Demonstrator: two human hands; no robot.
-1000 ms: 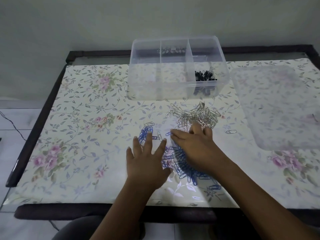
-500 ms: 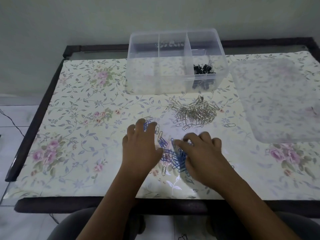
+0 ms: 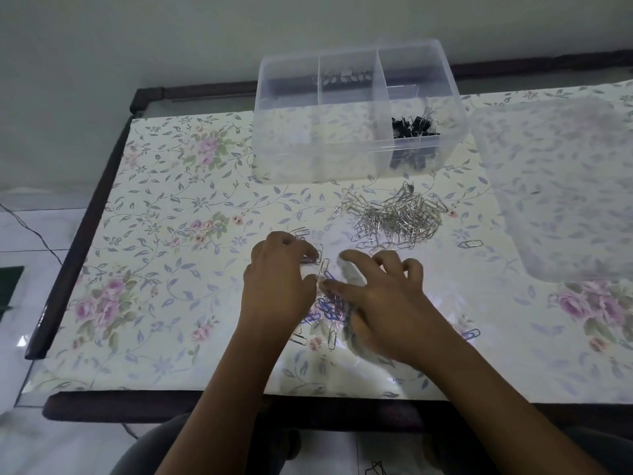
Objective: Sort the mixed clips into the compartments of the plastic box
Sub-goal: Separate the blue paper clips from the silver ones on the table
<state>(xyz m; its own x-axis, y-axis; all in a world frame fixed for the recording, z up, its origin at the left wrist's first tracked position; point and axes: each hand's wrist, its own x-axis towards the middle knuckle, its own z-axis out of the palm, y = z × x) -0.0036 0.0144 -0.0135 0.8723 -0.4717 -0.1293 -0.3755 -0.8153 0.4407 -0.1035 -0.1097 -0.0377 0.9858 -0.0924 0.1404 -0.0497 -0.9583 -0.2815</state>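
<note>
Both hands sit centre frame on the blue paper clips [image 3: 325, 306], heaped on the table [image 3: 171, 200]. The left hand [image 3: 277, 286] has its fingers curled over a few at the heap's upper edge; whether they pinch any, I can't tell. The right hand [image 3: 387, 303] has its fingers spread, arched claw-like, gripping nothing visible. The danger: silver paper clips [image 3: 397, 217] lie just above, with strays among the blue. A careless scoop likely carries both into the plastic box [image 3: 308, 159], upper centre.

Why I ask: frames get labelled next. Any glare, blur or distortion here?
Head view: dim, bluish light; glare on the glossy table cover beside the right hand, which looks slightly smeared; table edges bow from the wide lens; silver clips look sharp.
</note>
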